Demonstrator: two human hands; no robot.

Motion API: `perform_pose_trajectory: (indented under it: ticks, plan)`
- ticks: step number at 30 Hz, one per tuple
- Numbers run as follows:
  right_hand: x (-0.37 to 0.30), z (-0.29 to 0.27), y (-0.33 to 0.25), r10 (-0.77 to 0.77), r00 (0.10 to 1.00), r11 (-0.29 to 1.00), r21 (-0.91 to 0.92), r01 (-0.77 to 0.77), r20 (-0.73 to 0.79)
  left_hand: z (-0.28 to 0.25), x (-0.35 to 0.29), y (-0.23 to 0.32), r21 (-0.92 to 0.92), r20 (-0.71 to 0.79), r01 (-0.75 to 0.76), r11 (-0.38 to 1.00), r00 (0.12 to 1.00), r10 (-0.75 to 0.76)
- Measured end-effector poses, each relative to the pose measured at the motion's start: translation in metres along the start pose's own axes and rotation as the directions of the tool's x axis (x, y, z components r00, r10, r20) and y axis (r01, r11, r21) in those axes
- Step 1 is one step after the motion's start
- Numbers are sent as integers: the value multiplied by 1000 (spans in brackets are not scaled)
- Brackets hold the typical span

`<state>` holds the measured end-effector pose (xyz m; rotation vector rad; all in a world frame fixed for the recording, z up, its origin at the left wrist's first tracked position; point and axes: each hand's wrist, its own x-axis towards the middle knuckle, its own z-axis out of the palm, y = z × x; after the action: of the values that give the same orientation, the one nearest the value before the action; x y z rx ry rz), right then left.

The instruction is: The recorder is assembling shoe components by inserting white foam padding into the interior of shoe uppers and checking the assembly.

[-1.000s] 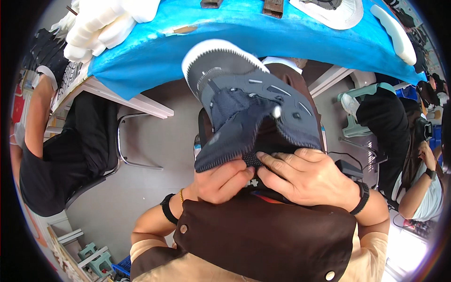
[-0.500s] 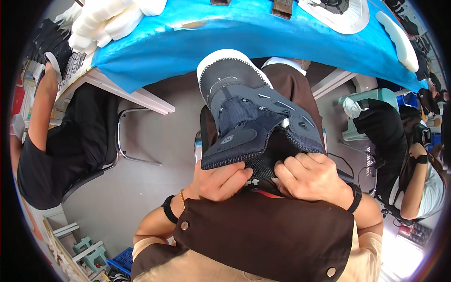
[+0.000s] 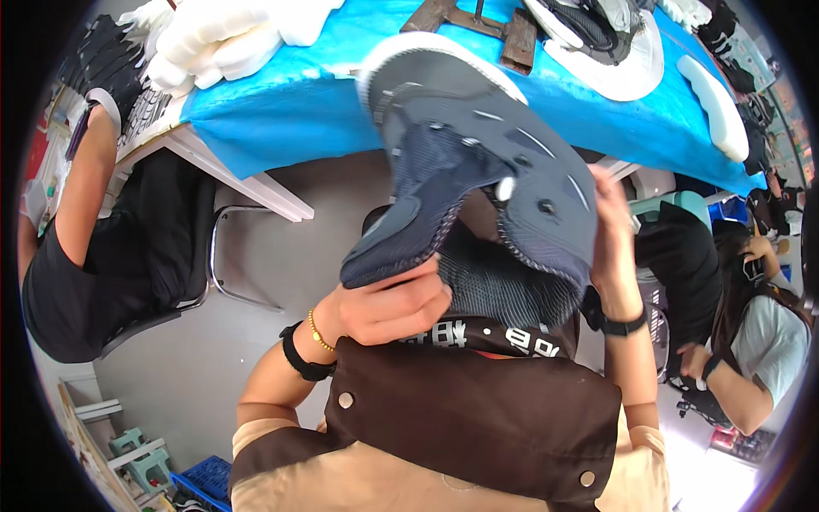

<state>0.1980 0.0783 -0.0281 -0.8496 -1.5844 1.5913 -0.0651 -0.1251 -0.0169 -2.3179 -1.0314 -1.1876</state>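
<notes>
A dark grey and navy shoe upper [image 3: 478,128] with a white edge around its toe is held up in front of me, toe pointing away and its collar spread toward me. My left hand [image 3: 392,303] is closed on the left side of the collar, thumb hidden beneath the lining. Along the outer right side is my right hand [image 3: 612,243], its fingers stretched upward and somewhat blurred. It lies against or just beside the upper; whether it touches cannot be told, and part of it is hidden behind the material.
A blue-covered table [image 3: 281,119] spans the front. On it are white foam-like pieces [image 3: 217,38], a rusty metal stand [image 3: 516,43], another shoe upper [image 3: 627,64] and a white curved piece [image 3: 715,111]. People sit on both sides; a chair [image 3: 213,256] is at left.
The upper has risen and moved forward, its toe now over the table edge. My right hand has left the collar and shifted outward and up along the right side. My left hand keeps its hold.
</notes>
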Motion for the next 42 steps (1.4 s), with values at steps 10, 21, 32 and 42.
perform_pose_trajectory:
  ticks: [10, 21, 32, 42]
  plan:
    - [28, 14, 58, 394, 721, 734, 277, -620, 570, 9, 22, 1, -39, -8, -27, 999, 1000, 27]
    - [-9, 25, 56, 257, 844, 844, 317, -433, 470, 26, 19, 15, -439, -204, 695, 569, 540, -817]
    - [-23, 38, 42, -1, 970, 948, 308, -76, 244, 60, 2, -13, -736, 165, 635, 235, 504, -848]
    - [-29, 43, 29, -195, 964, 965, 210, 156, 181, 37, 46, -21, -512, 73, 702, 494, 609, -790]
